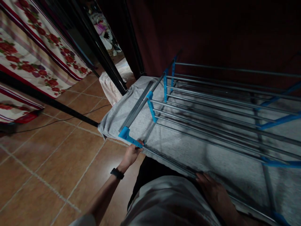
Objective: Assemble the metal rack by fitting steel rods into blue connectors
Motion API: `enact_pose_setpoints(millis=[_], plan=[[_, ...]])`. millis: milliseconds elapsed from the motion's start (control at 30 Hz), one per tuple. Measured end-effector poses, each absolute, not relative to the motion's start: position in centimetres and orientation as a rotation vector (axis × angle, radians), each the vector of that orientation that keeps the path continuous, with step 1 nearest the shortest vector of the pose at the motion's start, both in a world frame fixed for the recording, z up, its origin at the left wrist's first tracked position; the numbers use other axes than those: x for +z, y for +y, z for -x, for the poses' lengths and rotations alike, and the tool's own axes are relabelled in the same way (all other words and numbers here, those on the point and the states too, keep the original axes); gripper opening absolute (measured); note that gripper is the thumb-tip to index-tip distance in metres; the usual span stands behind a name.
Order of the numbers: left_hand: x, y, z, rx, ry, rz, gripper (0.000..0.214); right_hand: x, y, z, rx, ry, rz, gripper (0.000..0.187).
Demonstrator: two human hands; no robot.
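A rack of grey metal tubes (211, 108) with blue plastic brackets (151, 108) lies across a grey cloth in front of me. My left hand (134, 151), with a dark band on its wrist, pinches the lower end of a blue corner bracket (128, 135), where it meets the near tube. Further right, my right hand (213, 190) is closed over that same near metal tube (168, 159); its fingertips are in shadow. Loose grey tubes (136, 106) lie alongside the rack's left end bar.
The grey cloth (115, 121) covers a raised surface beside dark frame posts (77, 116). Flowered curtains (42, 47) hang at the left above a tiled floor (47, 157) with a thin cable (70, 118). A dark red curtain (211, 31) hangs behind the rack.
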State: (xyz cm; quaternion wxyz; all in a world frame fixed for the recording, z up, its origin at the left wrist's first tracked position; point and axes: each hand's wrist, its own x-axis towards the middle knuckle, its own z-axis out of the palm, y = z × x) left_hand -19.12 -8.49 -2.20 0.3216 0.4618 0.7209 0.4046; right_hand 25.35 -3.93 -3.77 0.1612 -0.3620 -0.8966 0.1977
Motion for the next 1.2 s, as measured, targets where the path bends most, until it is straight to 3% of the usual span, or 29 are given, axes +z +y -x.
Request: enact_pose_setpoints(millis=[1200], plan=[[-2.6, -8.5, 18.9, 0.953, 1.944, -1.285, 0.028, -4.3, -3.8, -25.5, 0.505, -2.622, 1.044, 0.030]])
